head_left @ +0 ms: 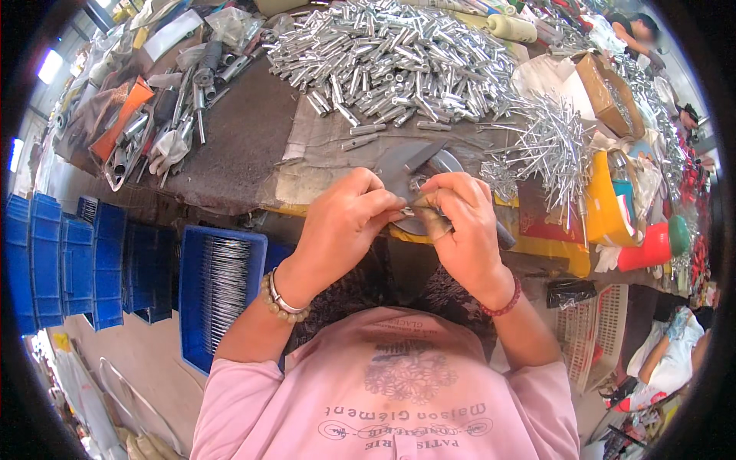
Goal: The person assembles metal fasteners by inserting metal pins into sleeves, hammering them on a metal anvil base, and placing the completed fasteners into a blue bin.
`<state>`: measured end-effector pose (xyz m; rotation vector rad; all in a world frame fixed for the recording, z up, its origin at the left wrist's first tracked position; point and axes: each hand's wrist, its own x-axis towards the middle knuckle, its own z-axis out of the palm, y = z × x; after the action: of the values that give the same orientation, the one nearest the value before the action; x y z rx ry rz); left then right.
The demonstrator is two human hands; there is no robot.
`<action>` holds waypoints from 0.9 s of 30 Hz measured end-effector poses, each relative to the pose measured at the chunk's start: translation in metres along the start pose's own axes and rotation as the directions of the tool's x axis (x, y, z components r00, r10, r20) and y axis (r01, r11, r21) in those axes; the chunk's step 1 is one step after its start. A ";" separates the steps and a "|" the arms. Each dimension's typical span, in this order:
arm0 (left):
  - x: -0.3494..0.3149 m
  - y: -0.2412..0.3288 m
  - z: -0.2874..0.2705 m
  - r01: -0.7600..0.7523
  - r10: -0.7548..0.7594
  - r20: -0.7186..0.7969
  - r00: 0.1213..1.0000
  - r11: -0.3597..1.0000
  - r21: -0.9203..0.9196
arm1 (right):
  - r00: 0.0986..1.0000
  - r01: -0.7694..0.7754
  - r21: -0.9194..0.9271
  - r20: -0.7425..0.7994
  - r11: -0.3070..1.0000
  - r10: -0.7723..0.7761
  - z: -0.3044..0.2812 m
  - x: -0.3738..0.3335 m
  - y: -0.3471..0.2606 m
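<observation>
My left hand [337, 218] and my right hand [469, 230] meet near the front edge of the workbench, fingertips almost touching. The thumb and forefinger of the left pinch a small shiny metal piece [407, 211], too small to name. My right fingers are bent in a pinch beside it; what lies between them is hidden. Just beyond the hands is a round grey dish [395, 159], partly covered by my fingers, with a dark flat blade-like tool [424, 155] across it. Farther back spreads a big heap of short silvery metal tubes [399, 61].
Thin metal rods [548, 146] lie piled to the right, near a yellow container [611, 195] and a red cup [645, 247]. Used tools [195, 84] crowd the bench's left. A blue crate [222, 299] of metal rods stands at lower left, beside stacked blue bins [69, 261].
</observation>
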<state>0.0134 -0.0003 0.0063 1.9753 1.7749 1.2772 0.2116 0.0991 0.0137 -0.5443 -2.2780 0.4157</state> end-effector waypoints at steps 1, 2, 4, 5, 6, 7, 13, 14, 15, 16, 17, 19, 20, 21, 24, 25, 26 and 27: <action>0.000 0.001 0.001 -0.002 0.002 0.002 1.000 1.000 -0.002 | 1.000 -0.003 -0.002 -0.001 1.000 0.003 0.000 -0.001 0.001; 0.001 0.001 0.001 0.002 -0.002 -0.002 1.000 1.000 0.000 | 0.999 0.032 -0.043 0.012 0.999 -0.031 0.001 -0.003 0.002; 0.000 0.001 0.001 0.006 -0.006 -0.004 1.000 1.000 0.002 | 0.998 0.065 -0.084 0.027 0.994 -0.063 -0.002 -0.003 0.000; -0.001 0.001 0.000 0.017 -0.017 0.020 1.000 1.000 0.001 | 0.996 0.073 -0.130 0.054 0.989 -0.067 -0.011 -0.001 -0.004; -0.001 0.001 -0.002 0.030 -0.030 0.040 0.999 1.000 0.002 | 0.994 0.086 -0.175 0.082 0.981 -0.073 -0.019 0.002 -0.007; -0.001 0.001 -0.002 0.030 -0.030 0.039 0.999 1.000 0.002 | 0.994 0.087 -0.175 0.081 0.981 -0.073 -0.025 0.003 -0.007; -0.002 -0.002 0.000 0.024 -0.023 0.037 0.999 1.000 -0.020 | 0.976 -0.127 -0.382 0.117 0.915 0.184 -0.043 -0.007 0.013; -0.002 -0.004 0.001 0.018 -0.017 0.040 0.999 1.000 -0.020 | 0.976 -0.131 -0.385 0.113 0.914 0.187 -0.045 -0.009 0.013; -0.003 -0.005 0.001 0.017 -0.016 0.039 0.999 1.000 -0.018 | 0.992 -0.107 -0.335 0.028 0.936 0.123 -0.047 -0.011 0.011; -0.003 -0.005 0.002 0.020 -0.019 0.036 0.999 1.000 -0.017 | 0.996 -0.077 -0.286 -0.060 0.955 0.063 -0.049 -0.013 0.009; -0.002 -0.006 0.002 0.024 -0.023 0.038 0.999 1.000 -0.015 | 0.997 -0.074 -0.284 -0.057 0.956 0.060 -0.053 -0.016 0.003; -0.002 -0.006 0.002 0.028 -0.027 0.042 0.999 0.999 -0.016 | 0.980 -0.199 -0.062 0.016 0.978 0.201 -0.063 -0.026 -0.011; -0.003 -0.007 0.002 0.024 -0.022 0.042 0.999 0.999 -0.040 | 0.994 -0.112 -0.063 0.010 0.992 0.113 -0.061 -0.034 -0.006; -0.002 -0.007 0.002 0.017 -0.014 0.044 0.999 0.998 -0.064 | 0.993 -0.114 -0.064 0.009 0.991 0.114 -0.063 -0.036 -0.010; -0.001 -0.007 0.002 -0.022 0.022 -0.003 1.000 0.997 -0.068 | 0.992 -0.043 -0.087 -0.124 0.995 0.032 -0.066 -0.036 -0.030; -0.001 -0.007 0.002 -0.022 0.022 -0.002 1.000 0.997 -0.069 | 0.992 -0.044 -0.088 -0.124 0.995 0.033 -0.064 -0.041 -0.030; -0.002 -0.007 0.002 -0.014 0.015 0.014 1.000 0.998 -0.065 | 0.999 -0.034 -0.112 -0.003 0.993 0.033 -0.060 -0.048 -0.026; -0.001 -0.008 0.003 -0.010 0.012 0.028 1.000 0.998 -0.061 | 0.993 -0.018 -0.136 0.116 0.990 0.034 -0.056 -0.050 -0.022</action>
<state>0.0096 0.0024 -0.0011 1.9629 1.6941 1.2841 0.2789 0.0621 0.0316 -0.6330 -2.4277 0.3146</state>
